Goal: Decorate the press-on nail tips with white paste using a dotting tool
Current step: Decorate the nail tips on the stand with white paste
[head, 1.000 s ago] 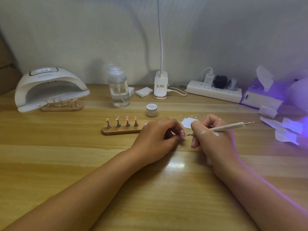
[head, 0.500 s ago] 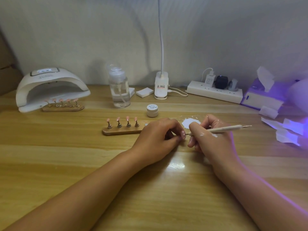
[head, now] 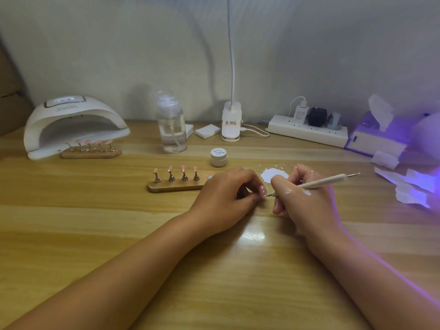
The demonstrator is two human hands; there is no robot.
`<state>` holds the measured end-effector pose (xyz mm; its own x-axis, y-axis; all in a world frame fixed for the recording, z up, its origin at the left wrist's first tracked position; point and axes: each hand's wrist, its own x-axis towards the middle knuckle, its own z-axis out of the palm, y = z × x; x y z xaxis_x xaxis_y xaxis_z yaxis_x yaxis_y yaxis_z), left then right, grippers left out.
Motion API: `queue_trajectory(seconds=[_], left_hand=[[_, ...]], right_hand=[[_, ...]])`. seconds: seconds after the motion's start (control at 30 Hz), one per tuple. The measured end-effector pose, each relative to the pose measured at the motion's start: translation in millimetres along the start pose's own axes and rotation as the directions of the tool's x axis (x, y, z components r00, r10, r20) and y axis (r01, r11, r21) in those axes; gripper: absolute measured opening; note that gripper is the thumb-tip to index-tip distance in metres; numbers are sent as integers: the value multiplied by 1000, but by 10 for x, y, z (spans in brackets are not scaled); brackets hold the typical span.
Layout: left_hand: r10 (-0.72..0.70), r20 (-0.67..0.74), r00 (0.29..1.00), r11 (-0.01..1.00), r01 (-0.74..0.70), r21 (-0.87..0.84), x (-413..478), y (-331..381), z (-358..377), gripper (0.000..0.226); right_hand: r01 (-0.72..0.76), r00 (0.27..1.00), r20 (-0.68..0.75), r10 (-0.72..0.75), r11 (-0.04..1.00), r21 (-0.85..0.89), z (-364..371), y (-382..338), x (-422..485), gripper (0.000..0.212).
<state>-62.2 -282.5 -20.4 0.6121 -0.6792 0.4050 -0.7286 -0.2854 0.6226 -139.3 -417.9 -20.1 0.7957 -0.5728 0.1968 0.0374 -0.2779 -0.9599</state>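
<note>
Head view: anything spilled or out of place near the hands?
Yes. White paste is smeared on the back of the right hand, and a splattered white patch sits on the table beyond it.

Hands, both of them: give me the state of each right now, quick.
Left hand: closed, pinching a pink nail tip.
Right hand: closed, gripping the dotting tool.

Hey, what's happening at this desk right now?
A person is decorating press-on nails. The left hand pinches a pink nail tip already carrying white dots; the right hand holds a dotting tool, its point at the tip's lower edge. A patch of white paste lies on the table just behind the hands. Four more pink tips stand on a wooden holder to the left.
</note>
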Motion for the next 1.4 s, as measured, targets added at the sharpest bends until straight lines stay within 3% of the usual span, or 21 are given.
queue_trajectory(seconds=[0.7,0.93,1.4], left_hand=[[-9,5,1000,1000,8,22,-4,-4,0,14],[-12,3,1000,1000,12,11,-7,-10,3,12],[-10,-4,1000,1000,10,17,-8,-15,9,7]], right_hand=[[-10,1000,4,10,1000,16,-3,-28,-24,10],[8,1000,-19,-6,989,150,-27,-27,-10,27],[-2,1000,19,0,991,134,-12,-26,-16,20]])
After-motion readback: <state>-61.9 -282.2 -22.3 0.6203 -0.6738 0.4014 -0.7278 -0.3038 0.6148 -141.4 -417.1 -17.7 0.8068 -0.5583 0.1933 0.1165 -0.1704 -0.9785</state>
